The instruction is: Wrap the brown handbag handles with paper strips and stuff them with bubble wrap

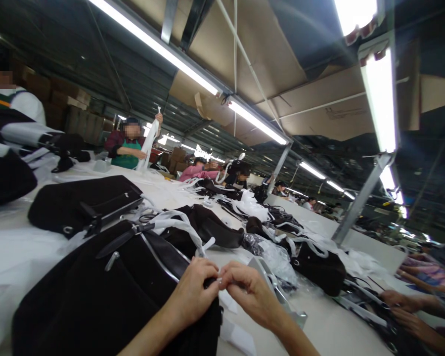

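Observation:
A large black bag (pixel 92 291) with a zip pull and a dark strap lies on the table right in front of me. My left hand (pixel 198 287) rests over its right edge, thumb and fingers pinched together. Close against it, my right hand (pixel 246 289) is also closed in a pinch, and the fingertips of both hands meet. A tiny white bit shows between them, too small to name. White wrapping (pixel 180 220) covers the bag's handle just beyond my hands.
More black bags (pixel 85 200) lie to the left and ahead. A grey metal holder (pixel 269 277) and clear plastic (pixel 278 259) are right of my hands. A co-worker's hands (pixel 404 311) work on black straps at the right. Another person (pixel 128 146) holds up white material across the table.

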### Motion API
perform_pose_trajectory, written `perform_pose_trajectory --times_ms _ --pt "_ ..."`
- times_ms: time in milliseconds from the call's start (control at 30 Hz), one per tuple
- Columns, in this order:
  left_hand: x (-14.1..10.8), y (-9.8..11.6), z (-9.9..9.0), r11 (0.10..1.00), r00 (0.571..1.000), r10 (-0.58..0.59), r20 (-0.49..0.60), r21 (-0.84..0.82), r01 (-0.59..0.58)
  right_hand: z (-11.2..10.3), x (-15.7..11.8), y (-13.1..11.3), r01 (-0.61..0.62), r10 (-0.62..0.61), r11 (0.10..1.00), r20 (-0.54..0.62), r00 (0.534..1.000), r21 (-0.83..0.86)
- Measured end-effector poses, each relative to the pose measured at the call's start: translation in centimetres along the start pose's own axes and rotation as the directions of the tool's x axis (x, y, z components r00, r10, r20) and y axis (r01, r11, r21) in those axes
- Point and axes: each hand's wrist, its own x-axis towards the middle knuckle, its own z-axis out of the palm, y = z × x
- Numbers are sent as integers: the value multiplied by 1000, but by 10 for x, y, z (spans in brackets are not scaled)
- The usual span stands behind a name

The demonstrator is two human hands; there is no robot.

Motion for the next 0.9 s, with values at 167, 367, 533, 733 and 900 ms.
perform_pose_trajectory --times_ms 167,367,533,733,900 --pt "2 -3 2 999 1000 19 -14 -42 -20 -8 -1 -7 -82 84 993 12 996 -87" --pt "2 -2 2 999 1000 15 -15 -30 -15 -7 -10 -7 80 -74 980 36 997 -182" --pt "2 -2 1 996 999 36 -19 -86 -37 1 -12 -1 291 -302 773 76 950 -563" --pt "1 -4 2 993 999 29 -42 -117 -34 7 -8 10 457 -541 570 107 834 -683" --pt "1 -5 1 993 999 24 -35 -114 -28 2 -14 5 472 -612 562 43 790 -680"
